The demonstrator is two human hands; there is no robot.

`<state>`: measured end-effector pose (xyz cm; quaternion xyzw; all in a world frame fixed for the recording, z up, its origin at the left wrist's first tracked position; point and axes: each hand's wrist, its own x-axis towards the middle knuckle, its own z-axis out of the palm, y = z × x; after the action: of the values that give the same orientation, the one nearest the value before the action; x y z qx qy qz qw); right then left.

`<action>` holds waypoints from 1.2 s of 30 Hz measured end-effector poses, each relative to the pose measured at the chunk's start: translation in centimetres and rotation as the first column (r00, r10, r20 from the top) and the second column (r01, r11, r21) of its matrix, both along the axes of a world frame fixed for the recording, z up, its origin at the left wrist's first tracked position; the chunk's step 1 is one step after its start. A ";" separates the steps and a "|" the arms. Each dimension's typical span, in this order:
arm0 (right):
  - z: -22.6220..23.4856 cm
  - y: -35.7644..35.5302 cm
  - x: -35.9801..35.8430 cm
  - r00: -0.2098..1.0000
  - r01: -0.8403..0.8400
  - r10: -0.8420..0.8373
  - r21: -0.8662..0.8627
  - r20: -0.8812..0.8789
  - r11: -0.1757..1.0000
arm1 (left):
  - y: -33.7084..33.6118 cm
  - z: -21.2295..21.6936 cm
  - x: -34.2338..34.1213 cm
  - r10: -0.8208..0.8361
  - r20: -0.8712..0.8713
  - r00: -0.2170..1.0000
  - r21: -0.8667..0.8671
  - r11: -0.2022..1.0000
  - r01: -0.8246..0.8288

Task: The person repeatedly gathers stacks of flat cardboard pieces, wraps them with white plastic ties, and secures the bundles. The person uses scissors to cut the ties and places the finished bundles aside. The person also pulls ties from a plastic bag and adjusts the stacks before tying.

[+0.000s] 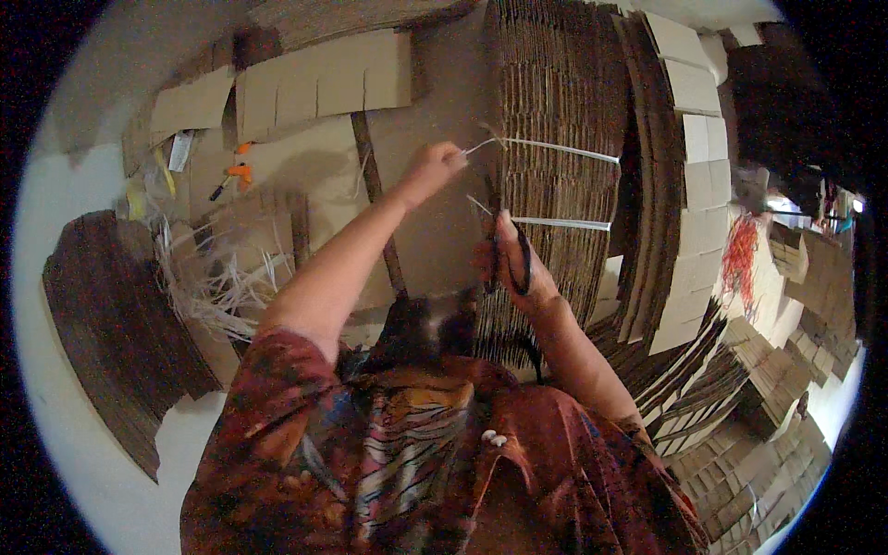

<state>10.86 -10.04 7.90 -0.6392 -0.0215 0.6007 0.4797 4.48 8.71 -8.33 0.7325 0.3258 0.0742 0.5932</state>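
Head view. Your left hand (431, 168) is reaching forward with the arm stretched out, fingers pinched shut on the loose end of a thin white plastic strapping band (555, 150) that is running rightward across the tall bundle of flattened brown corrugated cardboard sheets (555, 111). The band is lying taut over the sheet edges, upper of two.

Your right hand (514, 264) is sitting lower and closer to you, closed through the loops of a pair of black-handled scissors (507, 250). The blades are pointing up toward the second white strap (562, 224), which is crossing the same bundle just below the first; whether the blades are touching it, you cannot tell.

Surroundings: left of your left forearm a heap of cut white strap offcuts (217, 282) is lying tangled on flat brown cardboard. Beyond it a small orange-handled tool (236, 174) is resting on the sheet, well apart from both hands. A slotted brown carton blank with cut flaps (319, 81) is lying at the far side. A dark brown stack of sheets (111, 324) is sitting at far left on the pale floor. To the right, further stacks of folded cartons (703, 213) are fanning out, crowding the bundle's right side; a red netting-like bunch (740, 254) is lying on them.
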 end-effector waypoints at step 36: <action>-4.1 4.1 -1.4 0.996 -0.074 0.073 0.016 0.049 0.997 | 6.1 12.6 -13.0 0.599 -0.107 0.793 0.119 0.800 -0.588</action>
<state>9.44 -5.99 3.79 -0.6480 -0.0620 0.6021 0.4623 -8.52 14.83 4.27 0.6193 0.5767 0.2181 0.4862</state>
